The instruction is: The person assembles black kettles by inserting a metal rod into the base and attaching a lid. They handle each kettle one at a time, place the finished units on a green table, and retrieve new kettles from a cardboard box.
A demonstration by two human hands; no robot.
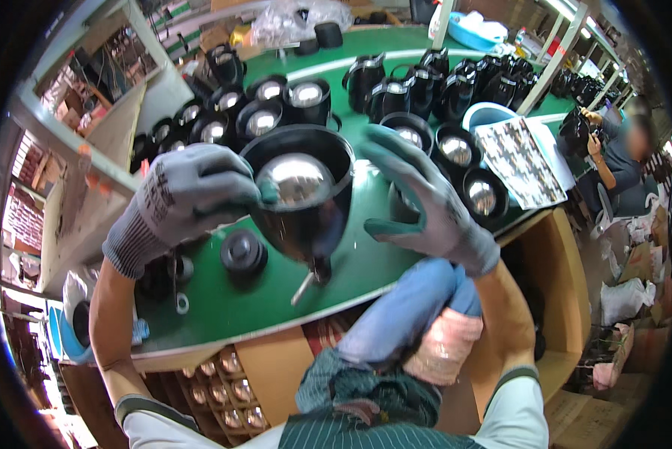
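My left hand (194, 188), in a grey glove with green-coated fingers, pinches the left rim of a black jug body (306, 224). The jug body is tilted so that its wide mouth faces me, and a shiny silver liner (295, 179) shows inside. My right hand (425, 198), gloved alike, is just right of the jug body, thumb and fingers spread, holding nothing. A short white stick (302, 288) shows beneath the jug body's lower end; I cannot tell whether they touch. To the left, a round black lid-like part (243, 254) lies on the green table (366, 269).
Several black jug bodies with silver liners (261, 120) stand behind my hands. Farther back are rows of black jugs (418, 86). A patterned sheet (519, 161) leans by a blue basin (489, 114). Below the table is a divided carton (224, 389). A co-worker (620, 150) handles a black jug at right.
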